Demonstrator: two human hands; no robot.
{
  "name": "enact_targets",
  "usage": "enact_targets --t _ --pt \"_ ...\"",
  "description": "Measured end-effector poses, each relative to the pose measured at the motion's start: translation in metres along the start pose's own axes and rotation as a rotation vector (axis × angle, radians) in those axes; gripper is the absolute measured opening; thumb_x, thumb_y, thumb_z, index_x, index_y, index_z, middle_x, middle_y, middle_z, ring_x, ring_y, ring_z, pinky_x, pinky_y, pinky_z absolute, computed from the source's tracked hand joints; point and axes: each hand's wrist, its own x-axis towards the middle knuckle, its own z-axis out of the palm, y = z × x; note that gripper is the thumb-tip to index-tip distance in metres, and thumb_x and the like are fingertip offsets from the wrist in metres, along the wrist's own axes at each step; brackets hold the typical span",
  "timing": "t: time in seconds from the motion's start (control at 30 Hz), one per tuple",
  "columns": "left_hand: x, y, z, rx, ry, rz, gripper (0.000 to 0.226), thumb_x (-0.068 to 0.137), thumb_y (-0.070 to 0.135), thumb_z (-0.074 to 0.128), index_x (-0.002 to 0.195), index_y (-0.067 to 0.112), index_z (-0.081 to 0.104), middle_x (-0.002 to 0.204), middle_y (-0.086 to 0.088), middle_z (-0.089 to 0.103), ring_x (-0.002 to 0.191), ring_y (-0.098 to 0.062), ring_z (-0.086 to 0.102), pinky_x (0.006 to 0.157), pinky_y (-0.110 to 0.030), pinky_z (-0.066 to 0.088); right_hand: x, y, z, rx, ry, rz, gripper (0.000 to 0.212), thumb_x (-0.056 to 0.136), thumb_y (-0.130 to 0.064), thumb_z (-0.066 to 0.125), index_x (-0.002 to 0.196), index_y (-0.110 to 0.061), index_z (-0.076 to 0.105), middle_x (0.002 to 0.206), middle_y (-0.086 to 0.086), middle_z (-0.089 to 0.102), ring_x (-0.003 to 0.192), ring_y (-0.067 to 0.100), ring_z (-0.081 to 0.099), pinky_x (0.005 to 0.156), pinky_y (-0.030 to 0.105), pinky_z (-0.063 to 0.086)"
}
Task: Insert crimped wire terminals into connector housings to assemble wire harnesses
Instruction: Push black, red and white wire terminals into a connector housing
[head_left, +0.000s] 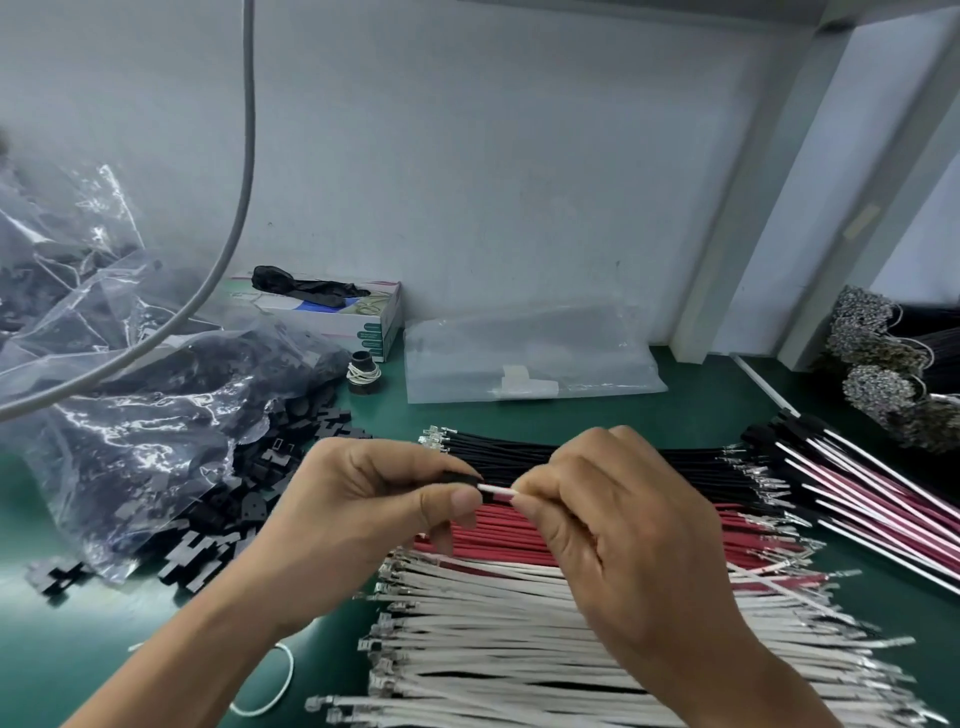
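Bag of housings (156, 415): at the far left we see a clear plastic bag, crumpled and open toward us, spilling small black housings (218, 551) onto the green mat (52, 649); the heap reaches almost to our left wrist.
Grey cable (244, 182): it hangs in a curve over the bag, in front of the wall.
Box (332, 312): it stands against the wall behind the bag, with a black glove draped on top.
Left hand (363, 499): thumb and fingers are curled, pinching one black housing (462, 480); most of that housing is hidden by the fingertips.
White wire (496, 491): a short bare stretch shows between our two hands, its left end meeting the housing; we cannot tell how deep it sits.
Right hand (613, 525): fingers are curled tight, pinching the white wire just beside the left hand.
Wire rows: under the hands lie black wires (519, 452) farthest, red wires (498, 540) in the middle, white wires (493, 649) nearest, metal ends pointing left and right.
Empty bag (530, 353): flat against the wall, well apart from the hands.
Finished pile (857, 493): on the right, red, white and black wires with black housings lie slanted, just beside the rows.
Open room: bare mat shows between the rows and the flat bag, and at the lower left.
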Motion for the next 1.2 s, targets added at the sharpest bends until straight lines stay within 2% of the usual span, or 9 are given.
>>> enact_targets --t 0.17,0.27,0.33,0.47,0.57,0.67,0.83,1.0,1.2 --pt "0.007 -0.006 -0.022 0.068 0.200 0.058 0.026 0.091 0.043 0.073 0.107 0.024 0.081 0.101 -0.004 0.080 0.093 -0.015 0.075 0.081 -0.027 0.060 -0.008 0.011 -0.005 -0.019 -0.082 0.164 0.020 0.098 -0.037 0.053 0.100 -0.027 0.070 0.085 -0.016 0.055 0.069 0.004 0.054 0.057 0.026 0.048" --pt "0.011 -0.019 -0.035 0.667 0.282 0.161 0.031 0.099 0.035 0.060 0.128 0.032 0.071 0.130 0.020 0.068 0.123 -0.001 0.060 0.103 -0.033 0.049 0.004 0.011 -0.016 0.109 0.152 0.212 0.020 0.100 -0.029 0.052 0.101 -0.019 0.070 0.081 -0.013 0.052 0.068 0.005 0.050 0.058 0.014 0.038" --pt "0.014 -0.031 -0.041 1.115 0.187 0.212 0.047 0.099 0.015 0.060 0.145 0.029 0.057 0.148 0.017 0.054 0.138 -0.006 0.046 0.115 -0.040 0.041 0.013 0.012 -0.029 0.206 0.336 0.237 0.014 0.101 -0.027 0.052 0.099 -0.021 0.064 0.079 -0.010 0.054 0.066 0.006 0.051 0.057 0.014 0.037" --pt "0.020 -0.046 -0.043 1.396 0.003 0.097 0.069 0.099 0.010 0.048 0.159 0.039 0.030 0.164 0.020 0.024 0.154 -0.006 0.019 0.128 -0.035 0.017 0.025 0.033 -0.073 0.473 0.634 0.370 0.031 0.102 -0.045 0.053 0.110 -0.017 0.064 0.077 -0.008 0.063 0.058 0.015 0.055 0.053 0.025 0.046" --pt "0.018 -0.042 -0.042 1.430 0.037 0.142 0.059 0.091 0.009 0.066 0.143 0.036 0.058 0.145 0.016 0.058 0.138 -0.013 0.051 0.118 -0.038 0.036 0.037 0.078 -0.128 0.532 0.678 0.430 0.031 0.101 -0.050 0.052 0.116 -0.026 0.064 0.075 -0.003 0.058 0.058 0.019 0.052 0.048 0.028 0.045" --pt "0.019 -0.041 -0.048 1.433 0.086 0.135 0.038 0.077 0.015 0.087 0.111 0.029 0.080 0.108 0.011 0.077 0.103 -0.017 0.071 0.089 -0.040 0.059 0.042 0.129 -0.183 0.164 0.516 0.453 0.035 0.099 -0.058 0.052 0.103 -0.026 0.066 0.072 -0.004 0.064 0.054 0.014 0.060 0.043 0.028 0.047" --pt "0.027 -0.059 -0.066 1.484 0.119 0.186 0.029 0.066 0.029 0.091 0.093 0.032 0.081 0.104 0.002 0.069 0.095 -0.029 0.063 0.070 -0.047 0.060 0.004 0.189 -0.179 -0.501 -0.016 0.584 0.010 0.091 -0.039 0.065 0.098 -0.040 0.071 0.076 -0.017 0.060 0.066 0.011 0.058 0.057 0.027 0.043" --pt "0.039 -0.108 -0.103 1.414 0.102 0.129 0.031 0.087 0.066 0.047 0.104 0.050 0.068 0.091 0.025 0.036 0.075 -0.007 0.043 0.058 -0.035 0.048 -0.043 0.209 -0.154 -0.688 -0.398 0.807 0.022 0.094 -0.021 0.063 0.105 -0.037 0.074 0.100 -0.009 0.062 0.095 0.022 0.063 0.076 0.035 0.049" --pt "0.054 -0.162 -0.144 1.280 0.109 0.065 0.017 0.083 0.075 0.050 0.100 0.075 0.048 0.096 0.030 0.043 0.079 0.004 0.049 0.059 -0.031 0.051 -0.070 0.221 -0.140 -0.619 -0.177 0.899 0.022 0.093 -0.016 0.065 0.106 -0.029 0.077 0.110 -0.002 0.072 0.097 0.028 0.067 0.076 0.036 0.052"
